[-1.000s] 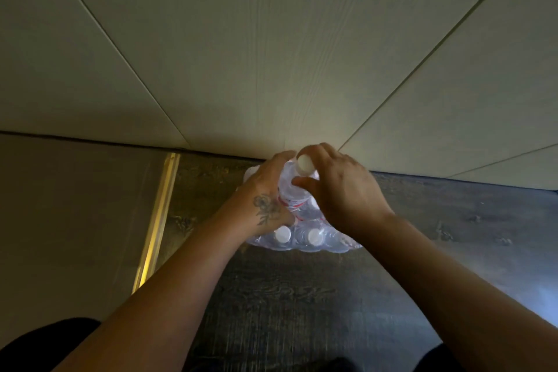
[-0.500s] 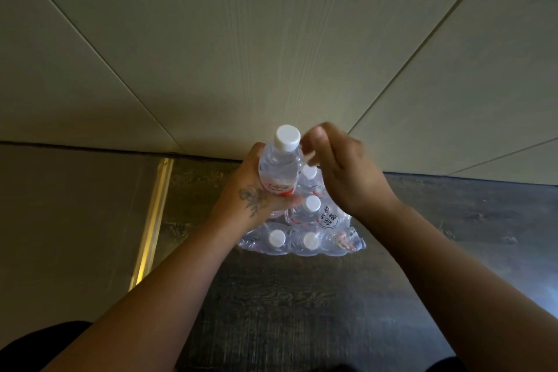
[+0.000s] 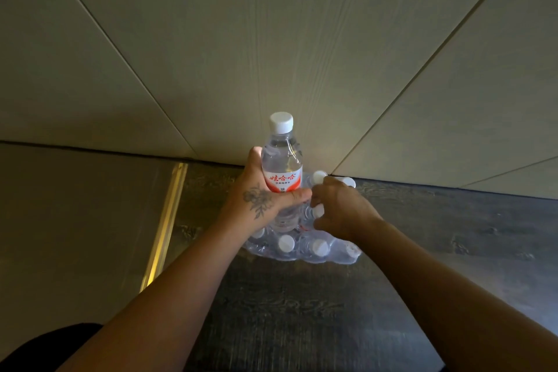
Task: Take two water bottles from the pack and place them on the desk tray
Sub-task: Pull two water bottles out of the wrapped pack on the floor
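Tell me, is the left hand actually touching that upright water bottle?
Touching. The head view shows the left hand wrapped around the water bottle, thumb across the label's lower edge, fingers behind it.

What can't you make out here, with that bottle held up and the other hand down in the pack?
Head view only:
- Right hand fingertips: curled into the pack, so its grip is unclear.
- Pack's bottle count: both hands and the held bottle cover much of it.
- Desk tray: outside the frame.
- Small label print: too small.
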### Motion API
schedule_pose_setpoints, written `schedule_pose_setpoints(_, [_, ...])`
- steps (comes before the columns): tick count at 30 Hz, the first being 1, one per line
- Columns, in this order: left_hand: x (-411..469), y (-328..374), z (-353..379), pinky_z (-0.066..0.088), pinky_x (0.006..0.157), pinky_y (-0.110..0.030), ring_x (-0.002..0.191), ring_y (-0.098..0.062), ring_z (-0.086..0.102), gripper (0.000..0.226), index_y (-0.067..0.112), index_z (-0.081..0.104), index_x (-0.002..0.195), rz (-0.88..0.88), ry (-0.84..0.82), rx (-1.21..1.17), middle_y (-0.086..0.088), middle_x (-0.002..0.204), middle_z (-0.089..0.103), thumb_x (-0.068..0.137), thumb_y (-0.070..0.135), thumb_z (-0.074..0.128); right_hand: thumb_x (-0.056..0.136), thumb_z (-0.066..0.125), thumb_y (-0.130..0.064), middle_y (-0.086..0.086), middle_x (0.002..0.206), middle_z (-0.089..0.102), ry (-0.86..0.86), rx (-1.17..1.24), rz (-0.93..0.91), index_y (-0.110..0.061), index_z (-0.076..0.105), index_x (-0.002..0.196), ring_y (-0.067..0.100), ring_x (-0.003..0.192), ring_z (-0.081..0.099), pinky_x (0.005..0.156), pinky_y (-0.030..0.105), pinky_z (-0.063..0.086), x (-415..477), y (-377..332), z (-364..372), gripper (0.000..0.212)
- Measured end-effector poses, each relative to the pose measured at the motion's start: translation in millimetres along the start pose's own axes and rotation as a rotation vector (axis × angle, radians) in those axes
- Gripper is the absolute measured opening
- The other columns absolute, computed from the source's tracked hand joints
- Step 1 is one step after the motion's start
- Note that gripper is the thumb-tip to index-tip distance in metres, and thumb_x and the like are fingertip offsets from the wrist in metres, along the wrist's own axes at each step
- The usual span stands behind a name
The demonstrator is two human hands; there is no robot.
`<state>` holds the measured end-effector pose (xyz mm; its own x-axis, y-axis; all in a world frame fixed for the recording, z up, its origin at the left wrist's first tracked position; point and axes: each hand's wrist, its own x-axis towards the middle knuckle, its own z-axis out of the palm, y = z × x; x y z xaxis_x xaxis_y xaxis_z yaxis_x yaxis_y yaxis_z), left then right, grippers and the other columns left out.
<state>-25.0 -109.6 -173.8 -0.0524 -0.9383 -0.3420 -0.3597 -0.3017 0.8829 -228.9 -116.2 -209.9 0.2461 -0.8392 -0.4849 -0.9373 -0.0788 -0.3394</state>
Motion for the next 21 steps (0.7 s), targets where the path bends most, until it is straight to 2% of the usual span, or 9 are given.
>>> schedule_pose_setpoints(2, [0.1,0.0,-1.1,0.041,0.075,-0.011,0.097,0.013,0.055,0.09,0.046,0.039,0.13,-0.013,-0.008,0.002,0.033,0.113,0.055,0.064,0.051,0.099,0.078,0.09,-0.029,-0.014,0.106,0.053,0.039,0.051,-0.036,-0.036,0.067,0.096,0.012,0.091,0.061,0.076,0.024,0.055,-1.4,-4.4,-13.5,0.03])
schedule_pose_setpoints(4, [0.2,1.9,-1.4,0.041,0.075,-0.013,0.098,0.012,0.055,0.095,0.043,0.041,0.133,-0.019,-0.019,0.003,0.033,0.113,0.055,0.059,0.056,0.098,0.074,0.091,-0.025,-0.018,0.091,0.049,0.094,0.095,-0.084,-0.043,0.054,0.077,0.006,0.077,0.053,0.062,0.017,0.04,-4.4,-7.0,-28.8,0.042])
schedule_pose_setpoints(6, [0.8,3.6,-0.4,0.041,0.075,-0.015,0.099,0.011,0.055,0.102,0.038,0.042,0.138,-0.025,-0.028,-0.005,0.031,0.113,0.056,0.055,0.06,0.097,0.072,0.092,-0.021,-0.014,0.087,0.052,0.207,0.154,-0.116,-0.036,0.06,0.077,0.003,0.073,0.051,0.059,0.017,0.035,-8.3,-7.1,-42.8,0.035])
schedule_pose_setpoints(8, [0.9,5.4,0.5,0.042,0.076,-0.016,0.099,0.011,0.054,0.1,0.036,0.041,0.139,-0.029,-0.034,-0.012,0.03,0.113,0.057,0.059,0.052,0.099,0.07,0.089,-0.019,-0.009,0.086,0.058,0.33,0.28,-0.089,-0.025,0.07,0.081,0.002,0.073,0.054,0.058,0.019,0.037,-12.3,-3.5,-54.3,0.023])
schedule_pose_setpoints(12, [1.1,9.2,0.3,0.043,0.074,-0.015,0.097,0.009,0.058,0.091,0.036,0.041,0.133,-0.037,-0.051,-0.021,0.024,0.112,0.06,0.065,0.037,0.101,0.056,0.081,-0.026,-0.01,0.081,0.066,0.486,0.568,0.001,-0.023,0.078,0.076,-0.003,0.069,0.062,0.054,0.009,0.042,-17.5,-2.4,-79.0,0.02])
schedule_pose_setpoints(14, [1.1,9.6,-0.9,0.044,0.075,-0.016,0.099,0.005,0.061,0.087,0.036,0.042,0.131,-0.055,-0.057,-0.053,0.019,0.114,0.063,0.067,0.029,0.101,0.053,0.081,-0.024,-0.004,0.083,0.071,0.522,0.666,0.001,-0.024,0.079,0.073,0.003,0.074,0.067,0.061,0.02,0.052,-20.2,-1.7,-93.9,0.02])
schedule_pose_setpoints(16, [0.4,11.2,-1.8,0.043,0.075,-0.017,0.1,0.005,0.06,0.086,0.037,0.042,0.131,-0.065,-0.06,-0.076,0.019,0.116,0.063,0.07,0.024,0.1,0.052,0.083,-0.022,0.001,0.085,0.075,0.551,0.754,-0.011,-0.024,0.079,0.071,0.02,0.078,0.072,0.067,0.034,0.058,-23.9,0.0,-108.9,0.019])
schedule_pose_setpoints(17, [0.4,11.8,-2.1,0.042,0.075,-0.017,0.099,0.005,0.059,0.085,0.038,0.042,0.131,-0.069,-0.061,-0.088,0.019,0.116,0.063,0.07,0.022,0.1,0.053,0.083,-0.021,0.001,0.083,0.076,0.57,0.787,-0.024,-0.023,0.08,0.07,0.019,0.075,0.073,0.065,0.033,0.058,-25.5,0.8,-116.0,0.018])
schedule_pose_setpoints(21, [-0.5,13.8,-3.3,0.042,0.076,-0.017,0.099,0.005,0.06,0.082,0.038,0.043,0.128,-0.066,-0.07,-0.101,0.019,0.115,0.063,0.071,0.02,0.099,0.059,0.081,-0.006,-0.013,0.063,0.073,0.626,0.905,-0.116,-0.022,0.079,0.069,-0.004,0.054,0.063,0.053,0.01,0.046,-30.2,1.6,-136.8,0.019])
